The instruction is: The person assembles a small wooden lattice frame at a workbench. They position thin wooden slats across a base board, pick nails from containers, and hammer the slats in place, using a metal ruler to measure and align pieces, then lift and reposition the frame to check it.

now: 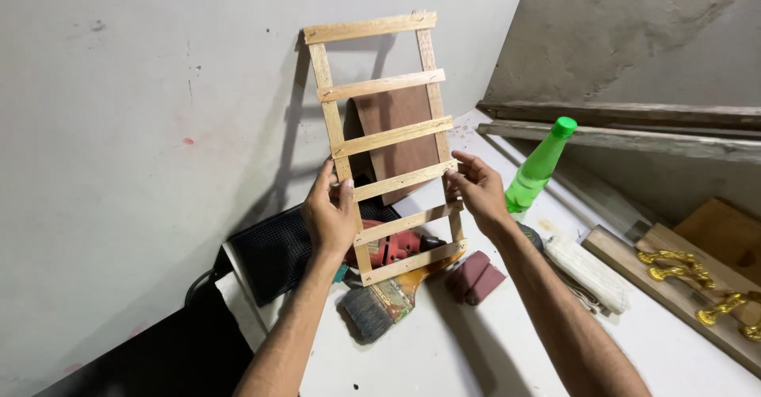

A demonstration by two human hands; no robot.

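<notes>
I hold up a ladder-like wooden frame [384, 138] made of two long rails and several cross slats, upright in front of the wall. My left hand [330, 210] grips its left rail near the lower slats. My right hand [476, 189] grips the right rail at about the same height. Behind the frame a brown board [396, 127] leans against the wall.
On the white table [491, 341] lie a wide paintbrush [384, 302], a red power tool [396, 246], a dark red sanding block [474, 276], a green bottle [539, 167], a white cloth roll [588, 272], gold handles [686, 270] on wooden boards, and a black mesh piece [273, 254].
</notes>
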